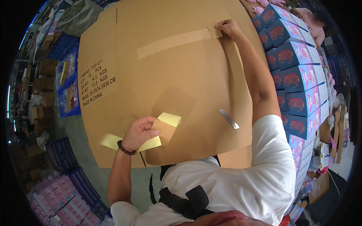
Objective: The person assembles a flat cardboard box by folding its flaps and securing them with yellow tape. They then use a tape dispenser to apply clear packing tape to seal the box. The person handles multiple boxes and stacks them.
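A large flat cardboard carton [181,83] with black print lies in front of me. My left hand [140,132], wearing a dark beaded bracelet, is closed on a brown paper sticker [166,132] with yellow backing paper [170,119] around it, low over the carton. Far off to the right, my right hand [228,29] pinches a small brown tape piece [214,33] at the right end of a long pale-brown tape strip [173,43], which lies across the carton. A thin metal blade [229,119] rests on the carton near its right side.
Stacked blue and pink boxes [298,79] rise along the right side. Blue crates [69,96] stand to the left, with pink packages [62,201] at lower left. Another person [313,26] is at the upper right, near pink toys [264,3].
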A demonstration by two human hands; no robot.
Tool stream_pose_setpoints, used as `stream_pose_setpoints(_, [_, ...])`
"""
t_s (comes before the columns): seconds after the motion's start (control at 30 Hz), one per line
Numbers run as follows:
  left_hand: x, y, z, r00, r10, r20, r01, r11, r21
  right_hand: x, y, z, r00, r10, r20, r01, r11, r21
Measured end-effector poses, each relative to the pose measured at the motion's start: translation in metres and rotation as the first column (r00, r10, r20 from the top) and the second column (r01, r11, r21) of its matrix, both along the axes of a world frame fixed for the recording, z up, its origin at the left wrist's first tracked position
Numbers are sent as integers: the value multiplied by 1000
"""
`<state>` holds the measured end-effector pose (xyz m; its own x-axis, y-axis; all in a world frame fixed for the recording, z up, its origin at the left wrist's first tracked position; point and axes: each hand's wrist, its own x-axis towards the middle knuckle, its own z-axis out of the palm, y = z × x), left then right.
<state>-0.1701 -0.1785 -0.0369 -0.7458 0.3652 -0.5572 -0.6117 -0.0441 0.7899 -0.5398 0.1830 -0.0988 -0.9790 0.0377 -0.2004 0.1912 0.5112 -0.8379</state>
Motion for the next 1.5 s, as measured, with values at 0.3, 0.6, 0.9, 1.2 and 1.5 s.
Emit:
stream_pose_setpoints(0.3, [1, -1, -5, 999, 19, -27, -18, 1000, 20, -11, -1, -17, 994, 49, -97, -39, 993, 107])
stream_pose_setpoints(0.6, [3, -2, -5, 1000, 22, -13, -22, 1000, 4, 6, -11, -22, 953, 19, -302, 155, 826, 542])
stream_pose_setpoints(0.9, [13, -7, -2, 997, 49, -62, -50, 999, -19, 51, -36, -30, 831, 425, -358, -22, 668, 744])
stream_pose_setpoints(1.2, [19, -9, -7, 994, 85, -75, -85, 996, 8, 87, -39, -31, 710, 676, -198, -249, 504, 827])
stream_pose_setpoints(1.5, [24, -8, -2, 991, 103, -89, -104, 995, -8, 103, -18, -29, 543, 816, -197, -475, 492, 730])
